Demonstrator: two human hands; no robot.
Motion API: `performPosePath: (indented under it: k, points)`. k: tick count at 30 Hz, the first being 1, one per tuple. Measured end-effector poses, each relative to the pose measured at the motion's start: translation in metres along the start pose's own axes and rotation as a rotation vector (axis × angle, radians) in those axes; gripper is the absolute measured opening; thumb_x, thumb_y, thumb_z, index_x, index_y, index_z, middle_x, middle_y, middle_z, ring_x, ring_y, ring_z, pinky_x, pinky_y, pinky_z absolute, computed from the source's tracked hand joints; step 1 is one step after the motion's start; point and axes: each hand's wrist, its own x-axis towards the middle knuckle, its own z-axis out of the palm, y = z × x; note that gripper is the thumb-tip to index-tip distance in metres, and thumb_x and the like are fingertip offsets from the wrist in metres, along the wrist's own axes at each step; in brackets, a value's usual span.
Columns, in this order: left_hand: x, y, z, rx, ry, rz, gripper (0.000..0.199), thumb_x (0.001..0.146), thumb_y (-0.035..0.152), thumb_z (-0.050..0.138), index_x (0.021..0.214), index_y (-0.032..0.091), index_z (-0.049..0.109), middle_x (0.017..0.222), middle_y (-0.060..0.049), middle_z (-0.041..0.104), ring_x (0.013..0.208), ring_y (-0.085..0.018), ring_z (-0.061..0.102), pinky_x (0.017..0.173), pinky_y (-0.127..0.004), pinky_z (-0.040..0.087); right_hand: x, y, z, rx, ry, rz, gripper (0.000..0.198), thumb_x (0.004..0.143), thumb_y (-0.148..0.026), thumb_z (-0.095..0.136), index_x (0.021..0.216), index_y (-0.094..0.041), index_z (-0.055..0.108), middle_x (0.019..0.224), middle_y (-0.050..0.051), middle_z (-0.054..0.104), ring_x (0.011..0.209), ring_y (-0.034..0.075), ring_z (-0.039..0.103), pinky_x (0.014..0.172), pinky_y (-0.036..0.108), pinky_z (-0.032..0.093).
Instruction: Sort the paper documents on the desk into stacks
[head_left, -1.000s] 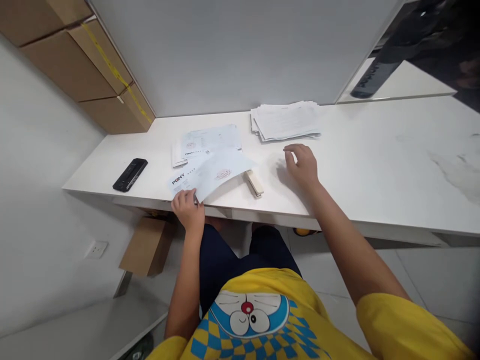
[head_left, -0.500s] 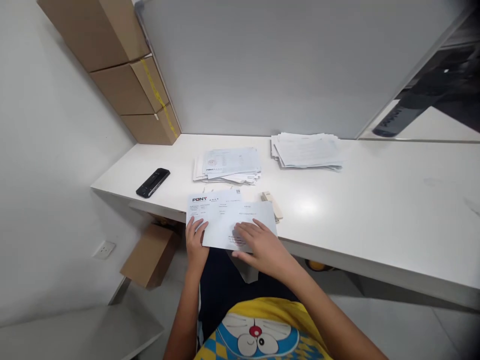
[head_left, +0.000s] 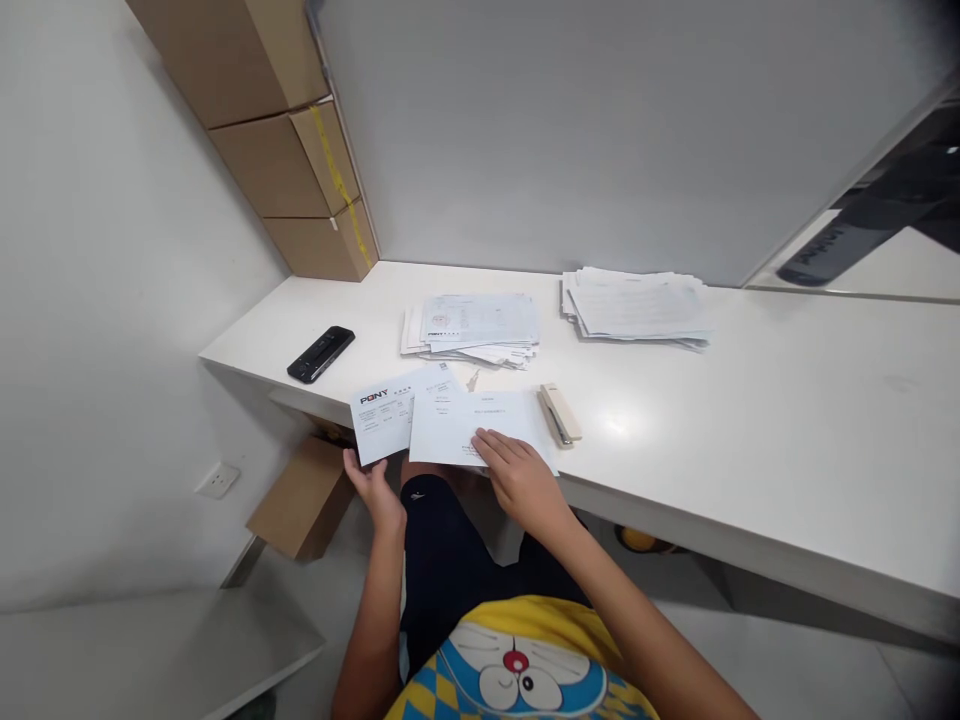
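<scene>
Near the desk's front edge lie two overlapping printed sheets. The PONY sheet (head_left: 382, 425) is on the left, tilted, and partly covered by the second sheet (head_left: 442, 430). My left hand (head_left: 377, 495) is at the PONY sheet's lower left corner, its fingers apart and the palm below the edge. My right hand (head_left: 521, 485) lies flat on the second sheet, fingers stretched out. Just right of that sheet is a cream stapler (head_left: 560, 414), which no hand touches.
Behind the sheets sits a paper stack (head_left: 480, 322), with another paper stack (head_left: 637, 305) further right. A black phone (head_left: 321, 354) lies on the left of the white desk (head_left: 750, 430). Cardboard boxes (head_left: 315, 165) rise at the back left; another box (head_left: 304, 500) is below the desk.
The PONY sheet has slid left and tilted away from the second sheet. My left hand has shifted left and lower, its fingers no longer on top of the paper. My right hand remains on the second sheet.
</scene>
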Motion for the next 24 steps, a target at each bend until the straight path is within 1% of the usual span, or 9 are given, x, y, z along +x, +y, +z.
performPosePath:
  k: [2,4,6,8,11,14,16,19,24]
  points:
    - [0.008,0.005,0.0,-0.322,0.045,-0.152,0.058,0.097,0.04,0.032,0.152,0.023,0.03,0.15,-0.015,0.047,0.134,-0.028,0.051,0.103,-0.044,0.049,0.01,-0.005,0.001,0.009,0.019,-0.045,0.054,0.093,-0.006,0.032,0.143,-0.016,0.052,0.143,0.013,0.055,0.136,0.027,0.049,0.104,0.047,0.047]
    - [0.016,0.014,0.002,-0.541,0.1,-0.277,0.053,0.094,0.043,0.039,0.14,0.018,0.049,0.14,-0.015,0.057,0.126,-0.027,0.059,0.098,-0.041,0.053,0.023,-0.009,0.008,0.01,0.007,-0.105,0.056,0.093,-0.005,0.033,0.145,-0.018,0.049,0.146,0.012,0.052,0.138,0.026,0.046,0.107,0.047,0.044]
    - [0.023,0.024,0.004,-0.628,0.142,-0.36,0.045,0.086,0.04,0.056,0.124,0.017,0.063,0.125,-0.013,0.068,0.115,-0.026,0.066,0.093,-0.036,0.055,0.039,-0.01,0.018,0.007,-0.019,-0.169,0.057,0.093,-0.006,0.035,0.147,-0.02,0.047,0.148,0.011,0.05,0.14,0.026,0.044,0.109,0.047,0.042]
    - [0.027,0.03,0.001,-0.661,0.153,-0.44,0.038,0.075,0.031,0.069,0.11,0.015,0.07,0.107,-0.01,0.076,0.1,-0.023,0.072,0.086,-0.032,0.057,0.051,-0.009,0.029,-0.001,-0.036,-0.227,0.053,0.095,-0.009,0.039,0.146,-0.018,0.047,0.148,0.013,0.049,0.14,0.026,0.044,0.11,0.048,0.041]
    - [0.027,0.033,-0.011,-0.685,0.05,-0.545,0.037,0.065,0.025,0.077,0.1,0.014,0.072,0.091,-0.007,0.077,0.081,-0.02,0.073,0.071,-0.027,0.057,0.058,-0.004,0.043,-0.014,-0.044,-0.262,0.048,0.097,-0.023,0.048,0.144,-0.013,0.048,0.148,0.017,0.049,0.139,0.029,0.044,0.109,0.049,0.041]
    - [0.021,0.033,-0.024,-0.737,-0.069,-0.639,0.036,0.071,0.034,0.076,0.099,0.013,0.072,0.093,-0.009,0.077,0.077,-0.021,0.073,0.064,-0.03,0.059,0.055,-0.001,0.045,-0.023,-0.047,-0.256,0.052,0.097,-0.037,0.05,0.143,-0.013,0.049,0.149,0.018,0.048,0.139,0.031,0.044,0.11,0.051,0.04]
    - [0.016,0.036,-0.028,-0.755,-0.128,-0.677,0.038,0.077,0.04,0.072,0.102,0.012,0.071,0.095,-0.013,0.076,0.077,-0.024,0.073,0.064,-0.034,0.061,0.053,-0.004,0.042,-0.026,-0.055,-0.246,0.05,0.097,-0.036,0.05,0.143,-0.015,0.049,0.149,0.016,0.048,0.139,0.031,0.044,0.11,0.05,0.04]
    - [0.01,0.046,-0.027,-0.691,-0.183,-0.658,0.037,0.076,0.038,0.075,0.101,0.011,0.071,0.093,-0.014,0.076,0.075,-0.025,0.074,0.064,-0.035,0.061,0.048,-0.014,0.035,0.006,-0.074,-0.209,0.048,0.097,-0.03,0.048,0.142,-0.014,0.05,0.149,0.017,0.048,0.137,0.03,0.046,0.108,0.049,0.041]
    - [0.003,0.064,-0.039,-0.538,-0.228,-0.566,0.037,0.063,0.033,0.086,0.09,0.011,0.073,0.084,-0.01,0.076,0.081,-0.027,0.074,0.072,-0.036,0.061,0.02,-0.018,0.022,0.215,-0.077,-0.204,0.057,0.096,-0.043,0.047,0.149,-0.021,0.041,0.154,0.013,0.043,0.142,0.029,0.04,0.111,0.05,0.038]
